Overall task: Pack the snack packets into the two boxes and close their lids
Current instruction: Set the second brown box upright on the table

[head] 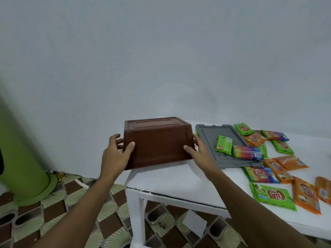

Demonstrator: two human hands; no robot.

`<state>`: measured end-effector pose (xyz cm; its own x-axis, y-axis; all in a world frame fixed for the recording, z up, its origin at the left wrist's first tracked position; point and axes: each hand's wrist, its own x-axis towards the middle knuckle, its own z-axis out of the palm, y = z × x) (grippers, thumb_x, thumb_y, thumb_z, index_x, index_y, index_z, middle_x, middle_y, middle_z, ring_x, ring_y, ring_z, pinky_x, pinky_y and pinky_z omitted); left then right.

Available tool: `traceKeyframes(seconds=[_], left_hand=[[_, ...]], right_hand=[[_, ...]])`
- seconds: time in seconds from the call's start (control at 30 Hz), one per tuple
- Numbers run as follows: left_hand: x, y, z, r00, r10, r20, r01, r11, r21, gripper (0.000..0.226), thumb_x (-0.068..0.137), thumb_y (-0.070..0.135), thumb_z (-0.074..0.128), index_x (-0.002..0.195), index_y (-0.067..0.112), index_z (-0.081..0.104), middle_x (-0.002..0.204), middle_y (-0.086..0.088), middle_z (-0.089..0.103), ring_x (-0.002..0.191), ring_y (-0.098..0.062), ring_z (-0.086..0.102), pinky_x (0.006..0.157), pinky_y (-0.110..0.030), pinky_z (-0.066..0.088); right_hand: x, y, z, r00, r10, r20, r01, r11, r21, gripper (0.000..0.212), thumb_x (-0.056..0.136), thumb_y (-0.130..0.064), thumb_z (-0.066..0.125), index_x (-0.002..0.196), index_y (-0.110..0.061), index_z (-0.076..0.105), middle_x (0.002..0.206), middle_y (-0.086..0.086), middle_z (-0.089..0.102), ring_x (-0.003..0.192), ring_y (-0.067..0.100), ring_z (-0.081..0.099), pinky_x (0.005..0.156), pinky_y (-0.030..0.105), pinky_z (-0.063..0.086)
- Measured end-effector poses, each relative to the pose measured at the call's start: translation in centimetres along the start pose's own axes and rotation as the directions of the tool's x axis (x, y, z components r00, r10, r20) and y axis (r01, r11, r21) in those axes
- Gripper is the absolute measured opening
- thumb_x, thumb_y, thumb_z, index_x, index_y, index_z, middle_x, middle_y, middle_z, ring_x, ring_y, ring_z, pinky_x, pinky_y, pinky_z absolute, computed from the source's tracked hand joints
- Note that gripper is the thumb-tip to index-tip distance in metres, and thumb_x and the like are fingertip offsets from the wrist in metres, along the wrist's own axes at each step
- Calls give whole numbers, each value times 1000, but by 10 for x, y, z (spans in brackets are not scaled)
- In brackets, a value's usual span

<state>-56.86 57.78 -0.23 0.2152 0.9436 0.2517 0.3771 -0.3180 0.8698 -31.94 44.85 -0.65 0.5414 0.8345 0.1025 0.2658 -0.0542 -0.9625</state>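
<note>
Table (179, 179) | left hand (116, 151), right hand (198, 153) grip brown box (157, 145) (at corner)

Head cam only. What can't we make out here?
- Head view: inside of the brown box, hidden by its own walls; contents unknown.
- Head view: fingers of the right hand, behind the box.
- Head view: second box, not in frame; only a gray lid.
- Head view: rightmost orange packet, cut by the frame edge.

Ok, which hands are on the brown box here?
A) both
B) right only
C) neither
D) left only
A: the left hand and the right hand each grip one end of the brown box, thumbs on its near side.
</note>
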Motion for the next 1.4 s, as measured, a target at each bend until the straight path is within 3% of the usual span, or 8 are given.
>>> traceKeyframes(seconds=[0.13, 0.2, 0.4, 0.6, 0.83, 0.93, 1.03, 1.4], left_hand=[[17, 46, -17, 997, 74, 31, -54, 908, -416, 45, 100, 47, 39, 140, 25, 42, 124, 2, 59, 113, -12, 56, 88, -17, 42], [23, 61, -18, 984, 173, 39, -140, 891, -431, 45, 100, 49, 36, 140, 29, 43, 124, 11, 57, 116, -5, 55, 93, -21, 41], [30, 67, 16, 950, 297, 99, -296, 955, -26, 31, 98, 23, 51, 128, 18, 56, 123, -2, 56, 111, -19, 55, 91, -29, 40], [32, 38, 39, 945, 73, 318, -143, 969, 203, 27, 99, 19, 48, 114, 7, 66, 112, -10, 65, 102, -26, 57, 85, -33, 42], [50, 45, 56, 919, 166, 358, -299, 885, 358, 47, 100, 44, 39, 119, 8, 61, 120, -16, 57, 113, -34, 54, 89, -39, 41], [55, 49, 67, 897, 133, 421, -313, 864, 394, 66, 96, 60, 32, 143, 15, 43, 144, -16, 44, 131, -33, 43, 106, -47, 36], [58, 42, 74, 869, 145, 474, -353, 852, 386, 83, 85, 78, 22, 139, 20, 46, 144, -12, 44, 130, -30, 44, 105, -47, 40], [50, 55, 86, 914, 250, 320, -349, 887, 303, 62, 95, 59, 35, 119, 8, 59, 130, -12, 55, 116, -28, 54, 96, -44, 45]], right_hand=[[-10, -45, -48, 984, -119, -132, 143, 971, 191, 42, 99, -35, 49, 140, -30, 44, 123, -15, 56, 100, -22, 53, 80, 3, 43], [-15, -60, -69, 965, -190, -183, 220, 962, 161, 40, 99, -35, 49, 139, -29, 46, 126, -17, 55, 105, -20, 51, 81, 6, 42], [-11, -32, -94, 930, -244, -274, 105, 893, -438, 20, 98, -21, 52, 114, -16, 63, 99, -1, 65, 96, 18, 59, 77, 30, 42], [-26, 9, -93, 966, 179, -187, -232, 920, -317, 23, 98, -28, 52, 109, -16, 68, 102, 4, 71, 96, 21, 66, 88, 39, 53], [-14, 0, -98, 908, 96, -409, -233, 925, -300, 43, 95, -37, 56, 131, -13, 56, 123, 11, 63, 100, 22, 58, 89, 40, 47], [-17, -5, -104, 918, 90, -386, -220, 925, -309, 38, 95, -38, 56, 126, -15, 58, 111, 4, 61, 98, 18, 55, 83, 34, 44], [-21, 0, -106, 934, 81, -347, -201, 923, -328, 34, 90, -30, 66, 123, -19, 60, 113, 1, 61, 105, 19, 57, 91, 42, 50], [-8, -4, -109, 930, -27, -366, -160, 868, -470, 19, 93, -11, 61, 109, -13, 70, 108, 6, 69, 90, 15, 62, 72, 20, 43]])
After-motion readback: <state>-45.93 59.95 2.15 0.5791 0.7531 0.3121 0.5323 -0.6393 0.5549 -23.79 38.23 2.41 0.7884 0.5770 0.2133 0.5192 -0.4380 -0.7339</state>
